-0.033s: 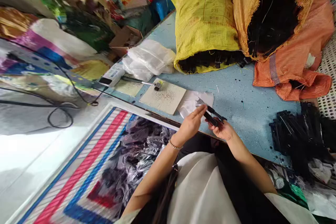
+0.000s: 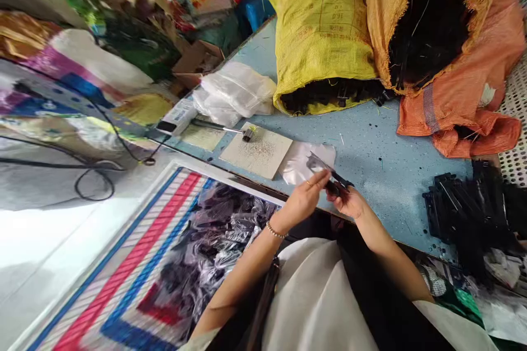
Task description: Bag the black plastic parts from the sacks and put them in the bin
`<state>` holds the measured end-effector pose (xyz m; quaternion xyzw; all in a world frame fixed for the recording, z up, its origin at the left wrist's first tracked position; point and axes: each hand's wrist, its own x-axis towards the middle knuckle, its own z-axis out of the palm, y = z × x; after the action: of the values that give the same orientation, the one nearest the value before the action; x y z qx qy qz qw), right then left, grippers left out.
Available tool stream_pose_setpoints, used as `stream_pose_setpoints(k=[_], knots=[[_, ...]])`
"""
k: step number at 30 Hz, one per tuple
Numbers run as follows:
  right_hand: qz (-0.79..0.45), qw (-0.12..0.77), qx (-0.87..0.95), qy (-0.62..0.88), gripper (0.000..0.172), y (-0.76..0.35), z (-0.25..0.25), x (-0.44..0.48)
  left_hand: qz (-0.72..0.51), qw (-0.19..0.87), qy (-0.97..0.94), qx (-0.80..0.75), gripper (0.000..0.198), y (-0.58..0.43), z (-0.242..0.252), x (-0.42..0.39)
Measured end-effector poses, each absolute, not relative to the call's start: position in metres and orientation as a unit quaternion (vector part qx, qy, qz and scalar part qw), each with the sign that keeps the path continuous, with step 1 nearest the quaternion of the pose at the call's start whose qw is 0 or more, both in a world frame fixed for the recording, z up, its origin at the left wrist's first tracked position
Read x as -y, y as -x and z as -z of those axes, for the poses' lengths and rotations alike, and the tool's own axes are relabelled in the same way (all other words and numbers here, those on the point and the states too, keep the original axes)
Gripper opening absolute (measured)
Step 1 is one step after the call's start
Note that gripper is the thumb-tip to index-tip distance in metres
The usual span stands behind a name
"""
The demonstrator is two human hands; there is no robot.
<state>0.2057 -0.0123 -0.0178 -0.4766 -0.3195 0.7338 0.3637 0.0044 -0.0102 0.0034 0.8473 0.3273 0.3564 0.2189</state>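
Observation:
My right hand [image 2: 351, 203] is closed around the lower end of a long, narrow black plastic part [image 2: 341, 180], held over the front edge of the blue table. My left hand [image 2: 304, 197] meets it from the left, its fingers pressed together against the part and covering some of it. The part's exact kind is hard to make out. Beyond the fingertips a thin greyish tip points up and left, above a clear plastic bag [image 2: 296, 163] lying on the table.
A beige board [image 2: 257, 151] carries a dark-headed tool. Yellow [image 2: 325, 27] and orange [image 2: 465, 82] sacks of black parts stand behind. More black parts [image 2: 457, 203] are heaped at right. Below left, a striped bag [image 2: 135, 263] holds plastic-wrapped pieces. White plastic bags [image 2: 236, 90] lie further back.
My left hand has shifted slightly to the right and now covers more of the black part. The right hand stays in nearly the same place.

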Motion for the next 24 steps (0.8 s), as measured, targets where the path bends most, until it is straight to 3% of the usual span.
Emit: stream_pose_setpoints(k=[5,8,12,15,18,22,24], knots=[[-0.604,0.394,0.418,0.552,0.023,-0.193,0.01,0.017,-0.35,0.302,-0.833,-0.303,0.068,-0.018,-0.015,0.039],[-0.522,0.355,0.525,0.571,0.021,-0.191,-0.009,0.031,-0.333,0.311,-0.832,-0.316,0.051,-0.012,-0.032,0.044],[-0.686,0.272,0.502,0.45,0.044,-0.195,-0.033,0.048,-0.287,0.345,-0.822,-0.35,0.034,0.03,-0.083,0.067],[-0.723,0.246,0.46,0.453,0.042,-0.202,-0.035,0.05,-0.22,0.37,-0.803,-0.412,0.032,0.09,-0.102,0.088],[-0.68,0.297,0.433,0.512,0.038,-0.208,-0.024,0.045,-0.141,0.334,-0.763,-0.535,0.028,0.16,-0.067,0.087],[-0.662,0.34,0.399,0.536,0.041,-0.212,-0.008,0.037,0.023,0.25,-0.631,-0.734,0.029,0.238,0.018,0.051],[-0.661,0.353,0.387,0.538,0.042,-0.213,-0.005,0.037,0.038,0.212,-0.587,-0.78,0.032,0.258,0.051,0.033]])
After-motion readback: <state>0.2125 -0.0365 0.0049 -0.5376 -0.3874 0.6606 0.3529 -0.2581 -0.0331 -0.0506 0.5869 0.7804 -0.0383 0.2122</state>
